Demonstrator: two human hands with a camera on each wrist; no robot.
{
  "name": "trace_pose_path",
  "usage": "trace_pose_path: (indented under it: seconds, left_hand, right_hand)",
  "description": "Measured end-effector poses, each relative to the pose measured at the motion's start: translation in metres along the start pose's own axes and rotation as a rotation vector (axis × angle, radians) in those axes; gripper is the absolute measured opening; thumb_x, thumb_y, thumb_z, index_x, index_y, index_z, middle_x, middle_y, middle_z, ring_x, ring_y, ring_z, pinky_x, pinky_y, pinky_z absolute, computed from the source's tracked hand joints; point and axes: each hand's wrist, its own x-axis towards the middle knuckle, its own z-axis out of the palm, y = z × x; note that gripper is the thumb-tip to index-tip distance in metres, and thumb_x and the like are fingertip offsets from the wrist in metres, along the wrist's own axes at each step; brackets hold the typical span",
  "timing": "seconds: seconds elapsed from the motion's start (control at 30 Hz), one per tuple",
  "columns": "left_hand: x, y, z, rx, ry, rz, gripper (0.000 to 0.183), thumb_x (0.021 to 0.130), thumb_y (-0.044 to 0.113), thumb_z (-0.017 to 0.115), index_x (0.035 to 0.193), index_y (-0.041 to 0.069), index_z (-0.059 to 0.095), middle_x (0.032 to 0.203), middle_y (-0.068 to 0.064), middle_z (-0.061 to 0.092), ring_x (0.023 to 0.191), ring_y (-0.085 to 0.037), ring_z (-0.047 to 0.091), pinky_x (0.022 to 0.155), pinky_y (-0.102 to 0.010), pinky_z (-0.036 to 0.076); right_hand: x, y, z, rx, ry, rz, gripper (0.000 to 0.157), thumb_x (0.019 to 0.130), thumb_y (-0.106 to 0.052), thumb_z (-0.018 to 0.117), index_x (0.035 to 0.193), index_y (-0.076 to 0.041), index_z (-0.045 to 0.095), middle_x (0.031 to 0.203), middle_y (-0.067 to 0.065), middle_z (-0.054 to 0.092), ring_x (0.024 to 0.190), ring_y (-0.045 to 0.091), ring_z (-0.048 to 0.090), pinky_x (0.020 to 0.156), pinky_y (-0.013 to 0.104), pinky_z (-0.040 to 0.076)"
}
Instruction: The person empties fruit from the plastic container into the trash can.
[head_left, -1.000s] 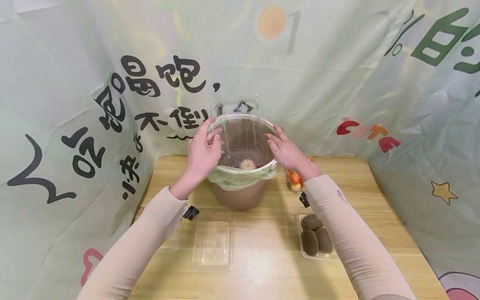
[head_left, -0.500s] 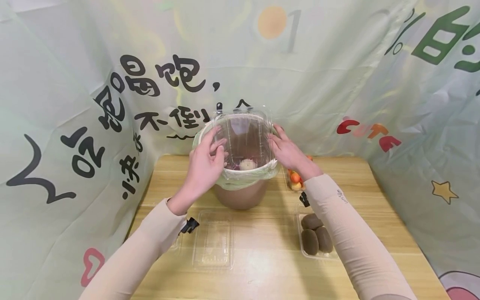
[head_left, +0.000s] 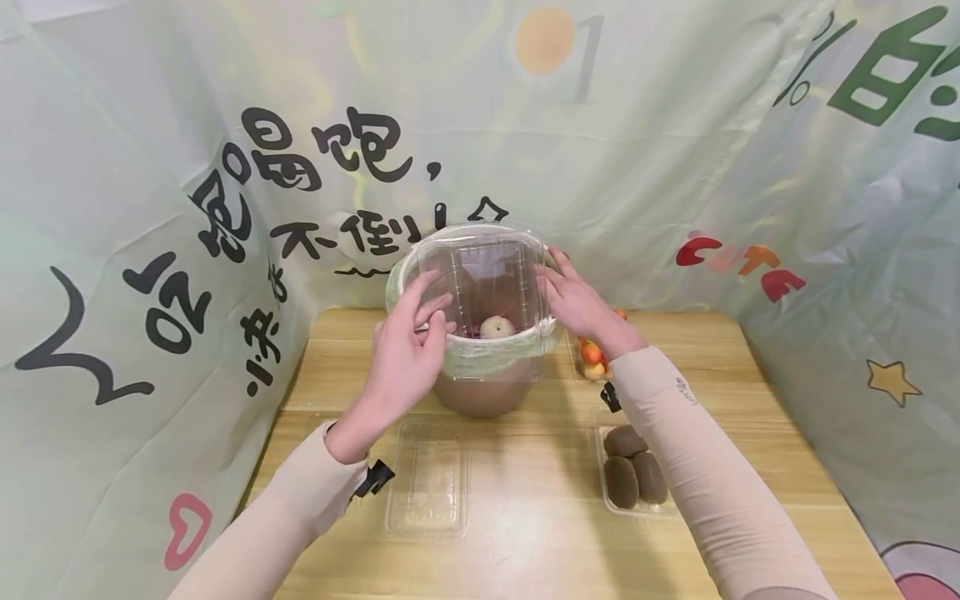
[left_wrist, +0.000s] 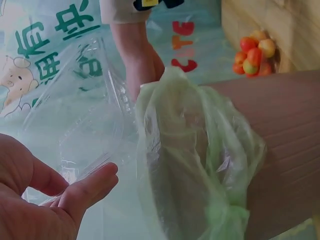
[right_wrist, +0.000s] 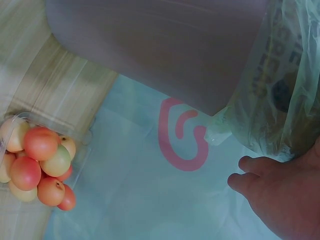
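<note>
Left hand (head_left: 405,342) pinches clear box (head_left: 483,292) above bin (head_left: 483,400), near desk's (head_left: 540,533) far edge. Right hand (head_left: 581,302) meets bin's rim; its grip I cannot tell

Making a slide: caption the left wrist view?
Left hand holds a clear plastic container above a bin with a green liner.

The wooden desk (head_left: 525,533)
A brown bin (head_left: 480,400), a clear tray (head_left: 429,492), a tray (head_left: 633,511) of kiwis (head_left: 622,482) and a box (right_wrist: 55,125) of fruit (right_wrist: 25,173).

One bin (head_left: 480,402), one green bag (left_wrist: 200,145), three kiwis (head_left: 648,477)
</note>
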Motion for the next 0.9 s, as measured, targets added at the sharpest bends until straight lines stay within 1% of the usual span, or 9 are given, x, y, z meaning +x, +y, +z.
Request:
trace_pose_path:
  seconds: [0.13,0.23,0.37,0.47,0.53,0.63,0.77,0.87,0.9]
  left_hand:
    - [-0.01,-0.005,0.003,0.011,-0.028,0.0,0.055,0.101,-0.006,0.052,0.155,0.002,0.047,0.142,-0.028,0.063,0.105,-0.039,0.078,0.074,-0.032,0.065]
    - [-0.019,-0.01,0.007,0.039,-0.022,0.007,0.054,0.1,-0.006,0.054,0.154,0.001,0.048,0.135,-0.029,0.068,0.097,-0.038,0.079,0.06,-0.027,0.063]
    - [-0.033,-0.018,0.012,0.113,0.023,0.051,0.051,0.1,-0.005,0.056,0.151,0.0,0.051,0.128,-0.026,0.073,0.094,-0.034,0.08,0.057,-0.02,0.059]
    - [-0.042,-0.023,0.016,0.141,0.044,0.07,0.05,0.099,-0.005,0.057,0.149,-0.001,0.053,0.126,-0.025,0.074,0.091,-0.032,0.081,0.059,-0.017,0.058]
    - [-0.047,-0.026,0.018,0.135,0.042,0.065,0.049,0.099,-0.006,0.057,0.148,-0.001,0.054,0.126,-0.026,0.074,0.091,-0.033,0.081,0.053,-0.018,0.056]
    - [-0.054,-0.031,0.022,0.124,0.03,0.054,0.048,0.099,-0.007,0.057,0.146,-0.001,0.054,0.127,-0.027,0.073,0.093,-0.034,0.08,0.052,-0.018,0.056]
    - [-0.064,-0.037,0.027,0.108,0.016,0.044,0.048,0.099,-0.008,0.057,0.147,-0.001,0.054,0.128,-0.028,0.072,0.097,-0.035,0.08,0.064,-0.019,0.061]
    - [-0.075,-0.045,0.031,0.095,0.003,0.039,0.048,0.099,-0.008,0.058,0.146,-0.002,0.054,0.127,-0.026,0.073,0.096,-0.034,0.08,0.064,-0.019,0.061]
    - [-0.078,-0.048,0.032,0.092,0.0,0.04,0.048,0.099,-0.009,0.058,0.146,-0.002,0.054,0.126,-0.026,0.073,0.094,-0.034,0.08,0.061,-0.019,0.06]
  right_hand:
    - [-0.001,0.0,-0.001,0.001,0.012,0.002,0.061,0.115,-0.04,0.019,0.167,-0.011,0.031,0.179,0.012,-0.001,0.16,0.047,0.02,0.129,0.06,0.024]
    - [-0.001,0.001,0.0,0.002,0.015,-0.003,0.062,0.114,-0.042,0.018,0.166,-0.011,0.032,0.179,0.013,0.0,0.159,0.048,0.023,0.129,0.06,0.024]
    - [-0.001,0.001,0.0,0.011,0.015,-0.006,0.062,0.114,-0.043,0.02,0.165,-0.01,0.035,0.179,0.013,0.0,0.16,0.046,0.02,0.129,0.06,0.023]
    - [-0.002,0.0,0.0,0.02,0.015,0.001,0.062,0.114,-0.042,0.021,0.165,-0.011,0.035,0.179,0.011,-0.001,0.161,0.045,0.018,0.129,0.061,0.022]
    - [-0.001,0.001,0.0,0.023,0.015,0.006,0.062,0.114,-0.043,0.021,0.165,-0.012,0.035,0.18,0.011,-0.001,0.161,0.045,0.018,0.13,0.061,0.021]
    - [-0.001,0.001,0.0,0.025,0.018,0.008,0.062,0.114,-0.043,0.022,0.165,-0.012,0.036,0.18,0.01,-0.001,0.162,0.044,0.017,0.13,0.061,0.022]
    - [-0.001,0.001,-0.001,0.03,0.017,0.009,0.062,0.114,-0.043,0.022,0.165,-0.011,0.036,0.18,0.011,-0.001,0.162,0.044,0.018,0.13,0.061,0.022]
    - [-0.001,0.001,-0.001,0.029,0.015,0.008,0.06,0.114,-0.041,0.024,0.165,-0.011,0.036,0.18,0.011,0.0,0.162,0.043,0.018,0.13,0.06,0.021]
    - [0.0,0.001,-0.001,0.028,0.014,0.007,0.059,0.114,-0.04,0.025,0.165,-0.011,0.036,0.18,0.011,0.0,0.162,0.043,0.017,0.13,0.06,0.021]
